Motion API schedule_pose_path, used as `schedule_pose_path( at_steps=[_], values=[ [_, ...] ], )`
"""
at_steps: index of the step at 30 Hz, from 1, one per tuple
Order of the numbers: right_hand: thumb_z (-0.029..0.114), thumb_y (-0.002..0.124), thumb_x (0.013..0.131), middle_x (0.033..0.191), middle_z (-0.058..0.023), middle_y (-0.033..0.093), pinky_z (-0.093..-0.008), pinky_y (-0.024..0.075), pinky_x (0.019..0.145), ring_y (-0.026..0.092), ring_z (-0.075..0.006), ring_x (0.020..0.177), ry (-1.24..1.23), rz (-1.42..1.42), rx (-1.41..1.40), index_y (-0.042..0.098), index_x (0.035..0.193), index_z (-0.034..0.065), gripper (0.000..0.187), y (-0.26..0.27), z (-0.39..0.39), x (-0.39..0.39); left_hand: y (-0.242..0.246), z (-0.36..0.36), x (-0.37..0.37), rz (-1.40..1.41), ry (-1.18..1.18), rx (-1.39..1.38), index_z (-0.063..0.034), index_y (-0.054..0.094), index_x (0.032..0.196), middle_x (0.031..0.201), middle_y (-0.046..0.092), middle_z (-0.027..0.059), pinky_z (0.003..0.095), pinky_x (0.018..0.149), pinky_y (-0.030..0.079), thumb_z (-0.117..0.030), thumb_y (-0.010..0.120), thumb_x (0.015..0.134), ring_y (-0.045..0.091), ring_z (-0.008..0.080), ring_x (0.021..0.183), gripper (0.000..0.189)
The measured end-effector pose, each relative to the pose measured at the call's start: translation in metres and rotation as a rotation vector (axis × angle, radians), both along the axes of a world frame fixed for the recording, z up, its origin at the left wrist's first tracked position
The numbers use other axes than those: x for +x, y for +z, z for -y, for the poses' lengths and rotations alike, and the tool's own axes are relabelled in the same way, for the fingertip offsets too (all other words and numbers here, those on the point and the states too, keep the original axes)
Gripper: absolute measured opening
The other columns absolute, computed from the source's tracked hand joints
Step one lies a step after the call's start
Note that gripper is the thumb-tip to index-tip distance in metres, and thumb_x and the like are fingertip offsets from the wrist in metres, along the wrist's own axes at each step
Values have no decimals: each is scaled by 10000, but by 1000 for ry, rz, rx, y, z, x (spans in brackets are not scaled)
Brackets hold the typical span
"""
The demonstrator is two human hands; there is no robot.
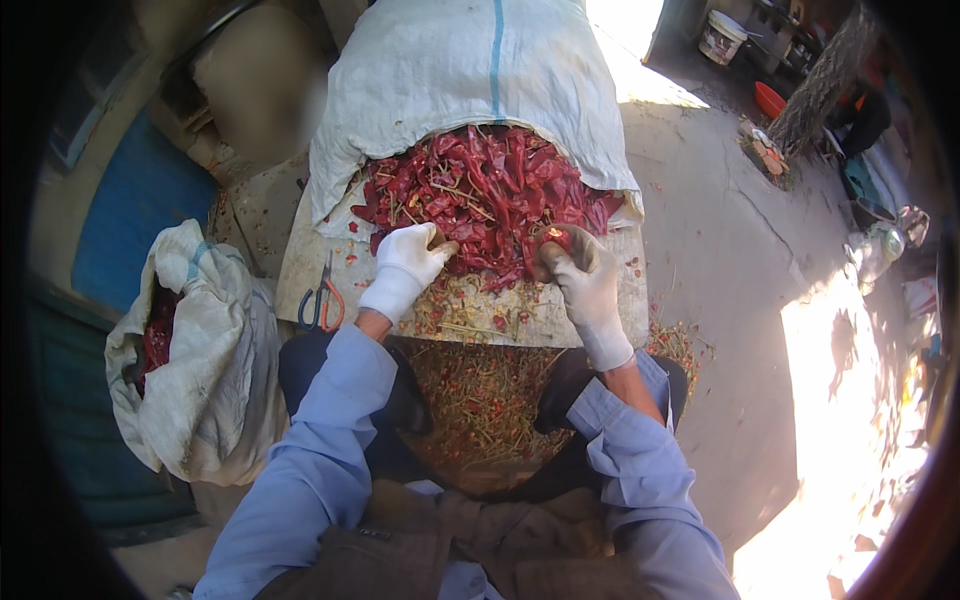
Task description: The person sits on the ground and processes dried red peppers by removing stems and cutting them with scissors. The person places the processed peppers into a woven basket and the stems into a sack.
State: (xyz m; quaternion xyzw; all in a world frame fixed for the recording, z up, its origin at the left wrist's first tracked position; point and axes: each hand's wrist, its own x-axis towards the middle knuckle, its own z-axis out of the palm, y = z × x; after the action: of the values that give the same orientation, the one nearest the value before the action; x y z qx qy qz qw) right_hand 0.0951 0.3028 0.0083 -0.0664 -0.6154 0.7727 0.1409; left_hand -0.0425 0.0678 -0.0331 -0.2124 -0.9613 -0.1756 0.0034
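Dried red chili peppers [487, 187] spill in a heap from the mouth of a white woven sack [465, 67] onto a worn board [630, 300]. My left hand [410, 262], in a white glove, is at the heap's lower left edge with thumb and fingertips together; whether something thin is between them I cannot tell. My right hand [581, 274], in a soiled white glove, holds a red chili piece [556, 238] with a pale, seedy end at the heap's right side. Scissors [322, 300] with one dark and one orange handle lie left of my left hand.
A second woven sack [217, 375] with red chilies inside stands at the left. Stems and chili bits [480, 405] litter the ground between my legs. A tree trunk [821, 82], an orange basin [769, 100] and a white bucket [722, 37] are at the upper right.
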Motion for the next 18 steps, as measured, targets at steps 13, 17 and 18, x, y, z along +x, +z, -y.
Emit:
schedule_pose_path(
  at_steps=[13, 17, 18],
  values=[
    [51, 693, 926, 760, 30, 625, -220, 383, 550, 492, -37, 618, 41, 100, -54, 700, 957, 11, 51, 8, -4, 0, -15, -7, -11, 78, 12, -65, -113, 763, 931, 920, 747, 147, 444, 827, 564, -295, 731, 828, 723, 342, 909, 211],
    [85, 694, 883, 705, 8, 585, -248, 344, 489, 477, -67, 543, -45, 104, -16, 697, 944, -8, 112, 8, -1, -2, 6, 8, -17, 189, 74, 400, -38, 753, 949, 842, 755, 144, 349, 695, 563, -186, 745, 856, 742, 245, 759, 174],
    [94, 697, 896, 717, 4, 603, -245, 375, 498, 503, -69, 553, -65, 108, -27, 704, 951, -4, 111, 8, 1, -3, 12, 10, -17, 239, 67, 511, -19, 748, 955, 824, 754, 124, 329, 653, 559, -148, 724, 875, 728, 210, 715, 154]
  ],
)
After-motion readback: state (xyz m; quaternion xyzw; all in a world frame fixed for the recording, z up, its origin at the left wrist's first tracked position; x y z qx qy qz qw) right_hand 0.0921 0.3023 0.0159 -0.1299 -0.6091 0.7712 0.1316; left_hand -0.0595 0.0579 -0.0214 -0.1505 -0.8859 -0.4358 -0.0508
